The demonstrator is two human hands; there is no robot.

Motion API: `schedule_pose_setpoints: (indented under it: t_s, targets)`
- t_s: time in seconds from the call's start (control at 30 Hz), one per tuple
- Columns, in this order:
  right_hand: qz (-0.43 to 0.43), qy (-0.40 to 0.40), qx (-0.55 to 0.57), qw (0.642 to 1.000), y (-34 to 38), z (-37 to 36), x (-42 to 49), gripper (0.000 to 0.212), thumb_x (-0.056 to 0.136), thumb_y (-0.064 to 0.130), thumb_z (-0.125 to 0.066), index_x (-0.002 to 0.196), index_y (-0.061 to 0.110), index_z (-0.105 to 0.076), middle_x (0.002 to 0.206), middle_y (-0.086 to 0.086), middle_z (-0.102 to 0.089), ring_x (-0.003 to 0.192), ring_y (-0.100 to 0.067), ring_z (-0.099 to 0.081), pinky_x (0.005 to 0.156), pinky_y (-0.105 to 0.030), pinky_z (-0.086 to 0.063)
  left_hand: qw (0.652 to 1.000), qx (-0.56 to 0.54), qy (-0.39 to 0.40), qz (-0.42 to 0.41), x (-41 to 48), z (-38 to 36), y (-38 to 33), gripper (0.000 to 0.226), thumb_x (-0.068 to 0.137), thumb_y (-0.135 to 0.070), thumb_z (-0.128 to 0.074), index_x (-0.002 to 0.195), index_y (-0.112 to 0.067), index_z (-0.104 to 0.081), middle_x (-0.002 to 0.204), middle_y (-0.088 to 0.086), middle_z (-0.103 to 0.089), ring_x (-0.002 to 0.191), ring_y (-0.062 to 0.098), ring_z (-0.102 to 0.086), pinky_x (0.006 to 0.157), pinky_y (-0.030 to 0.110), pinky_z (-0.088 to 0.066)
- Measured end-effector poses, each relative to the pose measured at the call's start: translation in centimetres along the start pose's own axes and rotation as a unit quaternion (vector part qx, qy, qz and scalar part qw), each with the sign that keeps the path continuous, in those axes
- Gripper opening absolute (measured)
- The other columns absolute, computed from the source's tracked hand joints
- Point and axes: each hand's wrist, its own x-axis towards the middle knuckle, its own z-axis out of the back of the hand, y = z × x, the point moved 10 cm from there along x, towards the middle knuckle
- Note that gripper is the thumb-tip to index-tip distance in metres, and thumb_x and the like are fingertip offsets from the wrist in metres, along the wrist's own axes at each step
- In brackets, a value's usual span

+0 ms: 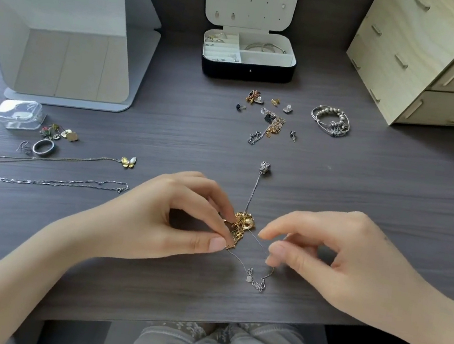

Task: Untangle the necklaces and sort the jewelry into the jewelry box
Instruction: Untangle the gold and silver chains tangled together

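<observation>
The worktop [165,137] is dark grey-brown wood grain, matt and finely streaked. The knotted gold chain [242,222] is bright polished metal, and the thin silver chain [251,197] running into it glints paler. The bracelets [330,120] are shiny silver-coloured beads and wire. The small case [19,113] is clear glossy plastic. The drawer unit [417,68] is pale bare plywood. The jewelry box [245,72] is black outside and matt white inside.

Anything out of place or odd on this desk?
Only the expected mess: a gold-and-silver chain knot pinched by the left hand and right hand, loose earrings scattered before the open jewelry box. Nothing looks broken.
</observation>
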Motion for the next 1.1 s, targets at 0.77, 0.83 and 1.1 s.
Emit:
schedule_pose_setpoints:
  t_s: [0.77, 0.83, 1.1]
  targets:
    - [-0.126, -0.003, 0.132, 0.983, -3.1, 0.2, 3.1, 0.009, 0.08, 0.012, -0.069, 0.077, 0.013, -0.061, 0.076, -0.001, -0.07, 0.066, -0.011, -0.063, 0.065, -0.022, -0.051, 0.984, 0.074, -0.102, 0.125, 1.7, 0.8, 2.0, 0.016, 0.084, -0.021, -0.066, 0.074, -0.029, -0.056, 0.075, -0.014, -0.055, 0.075, 0.004, -0.049, 0.064, 0.009, -0.033]
    - [-0.127, 0.001, 0.178, 0.976, -3.2, 0.4, 3.1, 0.01, 0.081, 0.005, -0.067, 0.078, 0.008, -0.059, 0.076, -0.008, -0.07, 0.066, -0.02, -0.065, 0.066, -0.03, -0.054, 0.983, 0.077, -0.108, 0.124, 1.8, 0.9, 2.0, 0.012, 0.084, -0.017, -0.066, 0.079, -0.026, -0.059, 0.077, -0.015, -0.056, 0.078, 0.002, -0.049, 0.065, 0.007, -0.033]
    - [-0.12, -0.014, 0.246, 0.962, -3.1, 1.3, 3.4, 0.015, 0.082, -0.003, -0.063, 0.079, 0.011, -0.061, 0.071, -0.005, -0.069, 0.065, -0.011, -0.061, 0.058, -0.02, -0.049, 0.991, 0.124, -0.023, 0.044, 4.2, -0.6, 0.1, 0.029, 0.078, -0.038, -0.056, 0.104, -0.034, -0.067, 0.101, -0.007, -0.059, 0.093, 0.014, -0.052, 0.087, 0.022, -0.035]
